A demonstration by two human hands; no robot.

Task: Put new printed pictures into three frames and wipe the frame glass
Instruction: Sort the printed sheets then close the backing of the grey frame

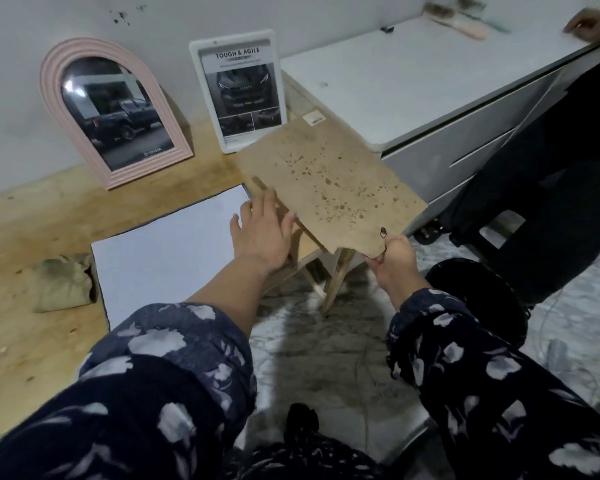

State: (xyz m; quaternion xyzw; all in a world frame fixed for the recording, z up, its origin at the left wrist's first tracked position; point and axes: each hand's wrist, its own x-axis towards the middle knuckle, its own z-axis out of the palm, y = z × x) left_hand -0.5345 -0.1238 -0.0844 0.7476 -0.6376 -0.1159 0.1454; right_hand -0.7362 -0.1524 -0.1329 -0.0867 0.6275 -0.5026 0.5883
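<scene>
My right hand pinches one stained backing board; left hand flat, fingers spread, beside it; two filled frames beyond: pink arched frame, white frame.

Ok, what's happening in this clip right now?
A person is refitting picture frames at a wooden table. The right hand pinches the corner of a stained brown backing board, held tilted above the table edge. The left hand reaches out, fingers straight, beside a white sheet lying flat on the table. A pink arched frame and a white rectangular frame already hold car pictures and lean on the wall. A crumpled cloth lies nearby.
</scene>
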